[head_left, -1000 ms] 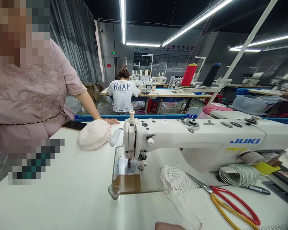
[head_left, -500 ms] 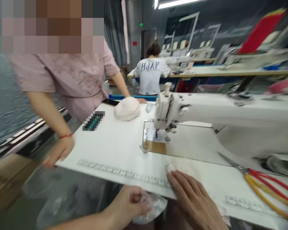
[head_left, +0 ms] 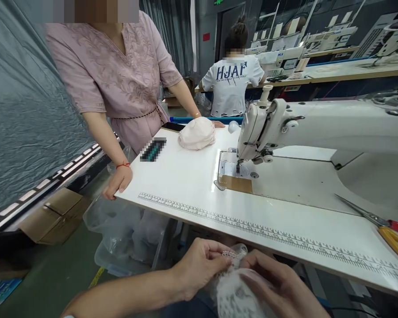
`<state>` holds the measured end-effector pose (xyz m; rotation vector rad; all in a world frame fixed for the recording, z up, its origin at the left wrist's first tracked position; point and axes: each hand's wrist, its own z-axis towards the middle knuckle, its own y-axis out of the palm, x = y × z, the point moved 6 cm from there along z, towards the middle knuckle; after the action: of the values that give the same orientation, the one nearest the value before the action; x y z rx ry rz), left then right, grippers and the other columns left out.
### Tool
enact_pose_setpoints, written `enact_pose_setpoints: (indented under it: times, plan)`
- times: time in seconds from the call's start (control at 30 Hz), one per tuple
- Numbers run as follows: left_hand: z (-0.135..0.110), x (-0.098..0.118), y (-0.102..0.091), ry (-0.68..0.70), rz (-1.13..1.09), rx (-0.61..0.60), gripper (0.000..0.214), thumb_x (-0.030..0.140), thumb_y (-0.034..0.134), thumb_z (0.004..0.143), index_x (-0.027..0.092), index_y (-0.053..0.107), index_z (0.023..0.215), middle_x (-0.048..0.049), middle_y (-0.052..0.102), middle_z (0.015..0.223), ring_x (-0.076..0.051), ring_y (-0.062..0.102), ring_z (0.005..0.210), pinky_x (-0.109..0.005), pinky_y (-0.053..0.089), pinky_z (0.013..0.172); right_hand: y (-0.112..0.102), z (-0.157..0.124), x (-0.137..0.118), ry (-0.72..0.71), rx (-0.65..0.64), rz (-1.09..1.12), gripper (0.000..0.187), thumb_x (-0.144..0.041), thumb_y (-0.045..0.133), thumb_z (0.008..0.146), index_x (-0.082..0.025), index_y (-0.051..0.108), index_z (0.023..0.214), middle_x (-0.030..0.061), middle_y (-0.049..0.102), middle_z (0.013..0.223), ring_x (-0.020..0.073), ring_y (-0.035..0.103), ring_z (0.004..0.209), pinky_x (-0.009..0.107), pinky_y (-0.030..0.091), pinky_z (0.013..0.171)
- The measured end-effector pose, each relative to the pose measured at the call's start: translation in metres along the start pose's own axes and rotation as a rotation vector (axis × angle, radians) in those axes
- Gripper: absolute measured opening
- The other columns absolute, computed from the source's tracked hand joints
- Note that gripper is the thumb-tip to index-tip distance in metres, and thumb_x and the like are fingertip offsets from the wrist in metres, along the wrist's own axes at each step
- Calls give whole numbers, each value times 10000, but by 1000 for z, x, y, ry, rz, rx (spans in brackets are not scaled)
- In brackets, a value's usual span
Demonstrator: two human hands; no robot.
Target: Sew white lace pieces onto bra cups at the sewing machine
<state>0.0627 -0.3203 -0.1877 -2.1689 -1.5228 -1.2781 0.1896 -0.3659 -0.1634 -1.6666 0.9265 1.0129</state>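
Both your hands, left hand and right hand, pinch the white lace piece below the near edge of the bench, so I think pulling them apart could tear the fine lace.

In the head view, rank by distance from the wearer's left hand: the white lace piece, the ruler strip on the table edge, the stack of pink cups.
Starting from the left hand:
1. White lace piece, pinched in its fingers, below the table edge.
2. Ruler strip, along the near table edge, just above.
3. Stack of pink cups, far side of the table by the standing person.
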Motion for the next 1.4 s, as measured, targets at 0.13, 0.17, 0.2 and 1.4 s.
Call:
enact_pose_setpoints:
  times: [0.13, 0.17, 0.2, 1.4]
  plan:
    - [-8, -3, 4, -9, 4, -68, 488, 397, 696, 625, 30, 680, 945, -30, 520, 634, -50, 392, 545, -191, 289, 541, 9, 13, 13, 37, 3, -18, 365, -478, 438, 887, -153, 561, 775, 31, 552, 703, 129, 465, 646, 204, 344, 558]
    - [-10, -3, 4, -16, 9, -82, 448, 360, 678, 637, 30, 683, 940, -32, 518, 638, -53, 396, 556, -194, 300, 556, 11, 13, 15, 47, 2, -27, 378, -485, 434, 886, -151, 561, 763, 30, 548, 688, 127, 456, 634, 207, 331, 547]
    - [-12, -3, 3, -23, 12, -94, 418, 331, 657, 649, 32, 684, 939, -40, 528, 655, -61, 412, 574, -199, 316, 576, 12, 13, 15, 49, 4, -36, 390, -490, 426, 887, -149, 557, 750, 28, 543, 676, 124, 448, 623, 208, 323, 540]
    - [-24, -10, -38, -135, 376, -246, 443, 401, 694, 711, 46, 648, 973, -5, 498, 580, -20, 332, 499, -154, 235, 484, 38, -10, 36, -166, -116, -142, 612, -341, 470, 886, -307, 128, 1392, 57, 263, 1415, 202, 281, 1295, 364, 289, 1043]
